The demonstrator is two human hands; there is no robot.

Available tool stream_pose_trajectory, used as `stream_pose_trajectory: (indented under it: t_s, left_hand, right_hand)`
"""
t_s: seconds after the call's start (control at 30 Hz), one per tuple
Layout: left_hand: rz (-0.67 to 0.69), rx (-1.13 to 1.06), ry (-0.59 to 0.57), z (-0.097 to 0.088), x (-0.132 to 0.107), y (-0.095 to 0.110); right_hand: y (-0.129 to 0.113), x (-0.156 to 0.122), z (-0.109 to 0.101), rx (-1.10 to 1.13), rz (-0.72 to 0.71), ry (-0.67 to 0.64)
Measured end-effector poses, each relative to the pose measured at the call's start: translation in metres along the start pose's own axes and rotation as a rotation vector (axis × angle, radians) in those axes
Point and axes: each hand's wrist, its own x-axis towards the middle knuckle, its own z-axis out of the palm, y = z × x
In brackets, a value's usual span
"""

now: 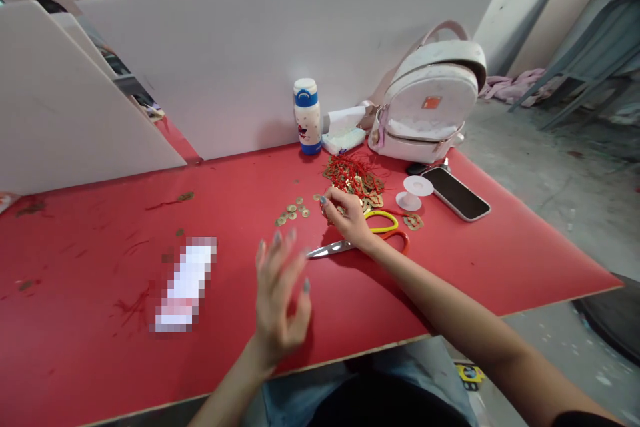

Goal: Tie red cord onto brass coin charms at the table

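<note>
My left hand [281, 303] hovers over the front of the red table, fingers apart and slightly blurred, with nothing in it. My right hand [347, 215] is closed in a pinch beside the pile; what its fingertips hold, if anything, is too small to make out. Just left of it lie several loose brass coins [292, 211]. Behind it is a heap of red cords with brass pieces [354, 173]. Scissors [387, 225] with one yellow and one orange handle lie partly under my right wrist, blades pointing left.
Around the red tabletop [240, 347] stand a bottle [307, 117], a white backpack [430, 103], a phone [459, 193] and a white spool [413, 191]. A blurred-out white strip [187, 283] lies left. White panels [240, 73] rise behind; a person shows beyond them.
</note>
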Motion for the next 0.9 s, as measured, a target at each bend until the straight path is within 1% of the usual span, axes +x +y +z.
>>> stream_pose_trajectory:
  t_s: [0.07,0.13,0.2,0.27,0.33,0.4,0.47,0.57,0.73,0.8,0.9]
  left_hand:
    - [-0.089,-0.096,-0.031,0.002,0.019,-0.012]
    - [-0.208,-0.240,-0.087,0.006,0.035,-0.024]
    - [-0.267,-0.369,-0.101,0.014,0.048,-0.034]
    - [-0.320,-0.513,-0.133,0.022,0.057,-0.042]
    - [-0.398,-0.574,-0.231,0.029,0.063,-0.046]
    - [-0.477,-0.629,-0.316,0.034,0.068,-0.049]
    - [-0.540,-0.704,-0.347,0.037,0.071,-0.052]
    - [-0.610,-0.843,-0.298,0.039,0.073,-0.055]
    - [-0.672,-0.999,-0.196,0.040,0.075,-0.059]
    - [-0.691,-1.019,-0.189,0.040,0.075,-0.061]
    - [-0.690,-1.026,-0.210,0.040,0.073,-0.066]
  right_hand:
    - [-0.007,0.000,0.001,0.011,-0.021,-0.088]
    - [-0.015,0.001,0.002,0.012,-0.045,-0.189]
    - [-0.022,0.002,0.003,0.015,-0.063,-0.277]
    - [-0.026,0.005,0.004,0.012,-0.063,-0.321]
    - [-0.025,0.008,0.003,-0.004,-0.050,-0.307]
    - [-0.020,0.010,0.000,-0.015,-0.026,-0.239]
    - [-0.013,0.012,-0.005,-0.002,0.008,-0.155]
    - [-0.002,0.012,-0.013,0.024,0.049,-0.071]
    - [0.007,0.005,-0.020,0.039,0.094,-0.064]
    - [0.010,0.002,-0.020,0.041,0.114,-0.065]
    - [0.013,-0.001,-0.020,0.037,0.130,-0.066]
